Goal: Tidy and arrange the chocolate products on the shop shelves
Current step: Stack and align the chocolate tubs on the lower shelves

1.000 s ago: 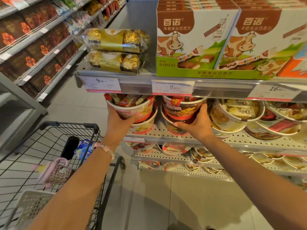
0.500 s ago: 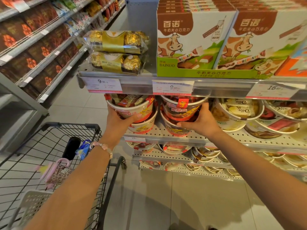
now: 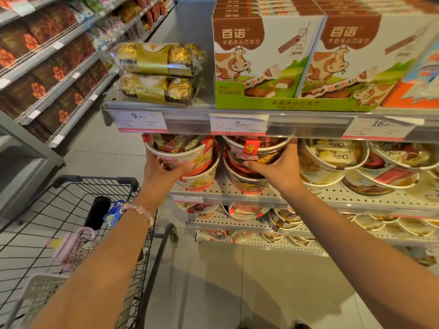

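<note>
1. Two bare arms reach up from the near edge, above a shopping cart (image 3: 71,210) at lower left.
2. The left hand (image 3: 159,169) grips the top red tub (image 3: 183,150) of a stack on the perforated shelf (image 3: 332,198).
3. The right hand (image 3: 278,167) grips the neighbouring top brown tub (image 3: 254,150).
4. Above, gold chocolate packs (image 3: 156,74) and cow-printed boxes (image 3: 266,62) sit on the upper shelf.

We see our left hand (image 3: 161,169) gripping the red-and-white chocolate tub (image 3: 183,150) and our right hand (image 3: 278,169) gripping the dark tub (image 3: 254,150), each stacked on another tub below our fingers.
</note>
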Tool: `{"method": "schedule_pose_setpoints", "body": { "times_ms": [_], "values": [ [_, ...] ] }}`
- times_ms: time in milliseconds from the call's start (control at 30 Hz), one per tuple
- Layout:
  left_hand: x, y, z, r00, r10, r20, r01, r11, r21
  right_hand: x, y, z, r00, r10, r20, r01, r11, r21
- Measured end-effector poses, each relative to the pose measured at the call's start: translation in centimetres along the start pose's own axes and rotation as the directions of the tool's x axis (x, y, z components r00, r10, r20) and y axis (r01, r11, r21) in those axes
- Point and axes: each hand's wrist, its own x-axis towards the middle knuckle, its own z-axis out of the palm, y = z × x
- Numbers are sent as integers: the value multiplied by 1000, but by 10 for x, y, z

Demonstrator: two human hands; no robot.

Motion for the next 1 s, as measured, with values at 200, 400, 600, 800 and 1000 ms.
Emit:
{"method": "schedule_pose_setpoints", "body": {
  "times_ms": [200,400,600,800,1000],
  "values": [
    [2,1,-13,992,2,124,-2,1000,-2,-14,3,6,994,-63,-95,56,996,-75],
    [-1,0,-11,990,-4,143,3,1000,10,-22,2,10,989,-67,-131,63,997,-37],
    [-31,9,17,982,-2,-188,0,1000,-10,-25,-8,-4,999,-38,32,37,999,35],
    [-78,19,85,928,-65,-367,86,995,40,-53,-10,-56,990,-20,138,-3,987,163],
    [-101,33,176,988,-125,-88,136,983,126,-58,4,-146,989,-123,-84,123,992,-3]
  ]
}}
